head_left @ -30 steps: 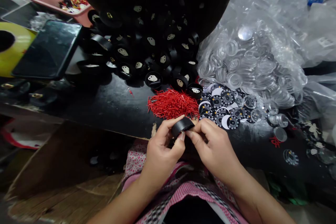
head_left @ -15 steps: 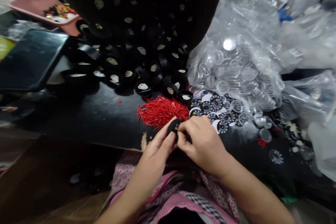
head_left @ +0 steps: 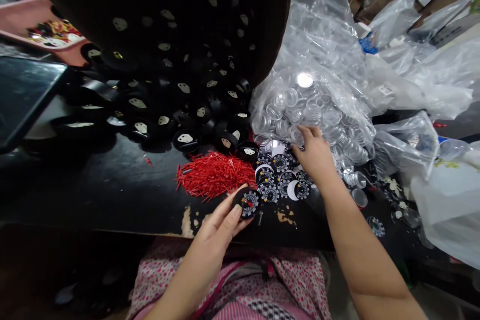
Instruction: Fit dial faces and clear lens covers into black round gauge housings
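Centrally, the left hand (head_left: 221, 225) pinches a black dial case (head_left: 248, 202) face up in a narrow grip, with red pointers (head_left: 213, 177) heaped just beyond it. The right hand (head_left: 317, 157), grip loosely wide, touches clear covers (head_left: 285, 107), with printed dials (head_left: 280, 164) just beside its palm on the desk (head_left: 112, 190).

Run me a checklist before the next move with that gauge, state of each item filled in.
1. Gauge gripped in the left hand: ok.
2. Dial facing up, red needle showing on it: ok.
3. Right hand at the clear covers: ok.
4. A cover pinched in the right hand: cannot tell.
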Action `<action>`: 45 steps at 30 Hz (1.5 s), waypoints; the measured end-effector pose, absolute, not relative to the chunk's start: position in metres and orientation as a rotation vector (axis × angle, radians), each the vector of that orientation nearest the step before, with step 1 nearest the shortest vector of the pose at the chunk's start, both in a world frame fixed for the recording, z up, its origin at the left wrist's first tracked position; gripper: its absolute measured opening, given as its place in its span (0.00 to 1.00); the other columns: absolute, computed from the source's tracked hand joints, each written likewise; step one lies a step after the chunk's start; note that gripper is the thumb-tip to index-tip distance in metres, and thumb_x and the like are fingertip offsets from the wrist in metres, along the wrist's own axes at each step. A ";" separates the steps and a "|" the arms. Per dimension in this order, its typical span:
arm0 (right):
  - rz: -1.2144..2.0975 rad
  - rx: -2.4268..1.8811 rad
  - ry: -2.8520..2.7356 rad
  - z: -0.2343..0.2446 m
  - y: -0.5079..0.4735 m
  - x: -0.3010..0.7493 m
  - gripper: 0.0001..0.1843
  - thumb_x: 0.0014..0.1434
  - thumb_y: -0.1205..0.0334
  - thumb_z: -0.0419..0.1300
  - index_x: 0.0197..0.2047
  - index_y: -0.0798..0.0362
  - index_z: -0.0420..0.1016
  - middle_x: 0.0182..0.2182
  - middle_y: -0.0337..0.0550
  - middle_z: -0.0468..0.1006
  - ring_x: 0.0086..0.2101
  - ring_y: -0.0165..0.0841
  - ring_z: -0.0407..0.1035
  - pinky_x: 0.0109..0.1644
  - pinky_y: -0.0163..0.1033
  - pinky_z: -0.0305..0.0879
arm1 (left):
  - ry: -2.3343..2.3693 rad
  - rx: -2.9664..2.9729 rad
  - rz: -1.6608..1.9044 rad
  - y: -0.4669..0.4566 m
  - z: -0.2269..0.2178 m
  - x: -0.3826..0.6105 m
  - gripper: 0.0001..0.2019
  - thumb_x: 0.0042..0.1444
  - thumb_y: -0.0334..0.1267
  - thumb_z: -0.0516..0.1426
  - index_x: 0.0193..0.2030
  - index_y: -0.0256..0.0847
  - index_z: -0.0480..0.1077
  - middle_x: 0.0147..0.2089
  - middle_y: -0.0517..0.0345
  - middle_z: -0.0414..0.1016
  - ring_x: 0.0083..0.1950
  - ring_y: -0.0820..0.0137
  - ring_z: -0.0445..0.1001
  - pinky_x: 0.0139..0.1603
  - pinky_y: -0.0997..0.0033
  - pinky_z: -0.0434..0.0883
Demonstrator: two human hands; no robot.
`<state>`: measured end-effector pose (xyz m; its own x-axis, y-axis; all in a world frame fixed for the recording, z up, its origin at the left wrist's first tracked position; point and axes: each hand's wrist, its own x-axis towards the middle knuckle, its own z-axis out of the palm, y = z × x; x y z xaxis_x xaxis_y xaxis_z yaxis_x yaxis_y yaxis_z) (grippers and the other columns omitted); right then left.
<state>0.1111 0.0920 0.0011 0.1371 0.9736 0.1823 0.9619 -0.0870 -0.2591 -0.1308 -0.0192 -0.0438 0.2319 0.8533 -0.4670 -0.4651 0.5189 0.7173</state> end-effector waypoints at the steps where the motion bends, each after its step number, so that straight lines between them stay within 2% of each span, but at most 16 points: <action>1: 0.064 -2.100 -1.907 0.000 0.095 0.116 0.26 0.58 0.64 0.59 0.60 0.55 0.70 0.56 0.59 0.71 0.51 0.52 0.70 0.55 0.59 0.64 | 0.946 0.486 0.937 -0.020 -0.044 -0.130 0.19 0.59 0.47 0.61 0.57 0.51 0.73 0.62 0.59 0.74 0.65 0.58 0.69 0.63 0.59 0.71; 4: 0.090 -2.036 -1.925 0.003 0.087 0.119 0.23 0.62 0.64 0.55 0.59 0.56 0.72 0.52 0.57 0.76 0.49 0.47 0.73 0.55 0.54 0.67 | 0.925 0.452 0.941 -0.018 -0.043 -0.128 0.17 0.59 0.47 0.61 0.55 0.51 0.75 0.61 0.60 0.75 0.64 0.60 0.70 0.62 0.59 0.71; 7: 0.113 -1.841 -1.913 0.005 0.064 0.103 0.21 0.65 0.60 0.54 0.60 0.53 0.71 0.54 0.52 0.76 0.51 0.42 0.72 0.58 0.51 0.67 | 0.879 0.363 0.938 -0.013 -0.037 -0.124 0.14 0.61 0.46 0.60 0.51 0.48 0.76 0.56 0.59 0.79 0.57 0.61 0.76 0.59 0.58 0.73; 10: 0.154 -1.598 -1.943 0.001 0.049 0.083 0.19 0.66 0.61 0.54 0.58 0.54 0.73 0.52 0.50 0.78 0.52 0.39 0.72 0.59 0.48 0.67 | 0.828 0.265 0.909 -0.008 -0.029 -0.121 0.12 0.62 0.46 0.58 0.47 0.45 0.77 0.51 0.57 0.81 0.52 0.61 0.79 0.56 0.57 0.75; 13: 0.136 -1.651 -1.903 -0.004 0.050 0.079 0.18 0.66 0.61 0.54 0.55 0.56 0.76 0.48 0.52 0.80 0.49 0.42 0.74 0.56 0.50 0.68 | 0.829 0.212 0.904 -0.007 -0.024 -0.121 0.10 0.62 0.45 0.58 0.45 0.44 0.76 0.51 0.56 0.81 0.51 0.61 0.80 0.56 0.57 0.74; 17: 0.190 -1.736 -1.739 0.000 0.059 0.095 0.16 0.64 0.56 0.58 0.52 0.51 0.79 0.45 0.48 0.82 0.46 0.42 0.75 0.54 0.52 0.69 | 0.835 0.194 0.896 -0.010 -0.022 -0.122 0.10 0.61 0.45 0.58 0.45 0.44 0.76 0.51 0.55 0.81 0.50 0.61 0.80 0.58 0.56 0.72; 22: 0.320 -1.675 -1.688 0.004 0.065 0.112 0.18 0.62 0.57 0.58 0.54 0.48 0.78 0.53 0.47 0.78 0.53 0.41 0.72 0.56 0.51 0.68 | 0.829 0.180 0.868 -0.009 -0.023 -0.118 0.12 0.60 0.46 0.60 0.45 0.42 0.76 0.49 0.51 0.82 0.50 0.59 0.80 0.58 0.54 0.71; 28: 0.247 -1.676 -1.564 0.009 0.066 0.112 0.17 0.63 0.54 0.61 0.53 0.48 0.78 0.51 0.47 0.79 0.53 0.41 0.72 0.60 0.52 0.65 | 0.780 0.097 0.856 -0.007 -0.019 -0.116 0.14 0.59 0.44 0.62 0.46 0.37 0.76 0.49 0.46 0.81 0.51 0.58 0.80 0.58 0.55 0.72; 32: 0.304 -1.519 -1.850 0.011 0.036 0.071 0.17 0.66 0.56 0.59 0.56 0.48 0.76 0.55 0.47 0.77 0.55 0.39 0.71 0.62 0.52 0.63 | 0.759 0.017 0.859 -0.004 -0.018 -0.114 0.12 0.61 0.42 0.60 0.46 0.38 0.76 0.48 0.49 0.82 0.50 0.62 0.80 0.55 0.60 0.75; 36: 0.312 -1.420 -2.241 0.005 0.005 0.034 0.22 0.67 0.52 0.57 0.59 0.53 0.73 0.62 0.55 0.69 0.60 0.46 0.64 0.61 0.57 0.63 | 0.769 -0.008 0.920 -0.003 -0.015 -0.115 0.11 0.63 0.43 0.59 0.45 0.40 0.77 0.43 0.55 0.82 0.40 0.72 0.79 0.46 0.70 0.78; 39: 0.378 -1.345 -2.290 0.003 -0.003 0.028 0.21 0.69 0.54 0.54 0.61 0.53 0.70 0.64 0.52 0.66 0.64 0.46 0.58 0.64 0.60 0.56 | 0.794 0.094 0.954 -0.005 -0.016 -0.116 0.11 0.61 0.44 0.61 0.43 0.41 0.78 0.42 0.57 0.81 0.34 0.76 0.77 0.39 0.78 0.76; 40: 0.444 -1.338 -2.247 0.004 -0.003 0.029 0.20 0.70 0.57 0.52 0.61 0.52 0.70 0.63 0.50 0.68 0.63 0.44 0.59 0.65 0.58 0.55 | 0.805 0.157 0.963 -0.007 -0.017 -0.116 0.10 0.60 0.43 0.62 0.44 0.42 0.78 0.43 0.57 0.81 0.36 0.75 0.78 0.40 0.78 0.76; 42: 0.600 -1.392 -2.069 0.006 0.001 0.029 0.17 0.70 0.59 0.50 0.58 0.50 0.72 0.57 0.47 0.75 0.59 0.40 0.65 0.62 0.52 0.59 | 0.832 0.328 0.970 -0.010 -0.020 -0.114 0.11 0.60 0.41 0.62 0.49 0.45 0.77 0.51 0.57 0.80 0.47 0.69 0.79 0.47 0.72 0.77; 44: 0.678 -1.501 -1.888 0.010 0.006 0.026 0.15 0.71 0.56 0.49 0.47 0.51 0.75 0.45 0.45 0.81 0.47 0.37 0.72 0.52 0.45 0.65 | 0.869 0.526 0.960 -0.013 -0.022 -0.113 0.15 0.60 0.40 0.61 0.54 0.48 0.75 0.60 0.57 0.75 0.60 0.62 0.73 0.57 0.66 0.73; 45: 0.660 -1.563 -1.845 0.012 0.008 0.024 0.18 0.71 0.53 0.47 0.40 0.52 0.74 0.38 0.45 0.80 0.41 0.36 0.72 0.46 0.43 0.65 | 0.897 0.618 0.956 -0.015 -0.022 -0.113 0.17 0.60 0.39 0.61 0.56 0.50 0.74 0.63 0.58 0.72 0.64 0.61 0.69 0.61 0.64 0.71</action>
<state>0.0244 0.0081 0.0118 -0.1035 0.9846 0.1406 0.6723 0.1734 -0.7197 -0.1130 -0.0151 -0.0224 0.2809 0.8868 -0.3669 -0.4231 0.4576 0.7820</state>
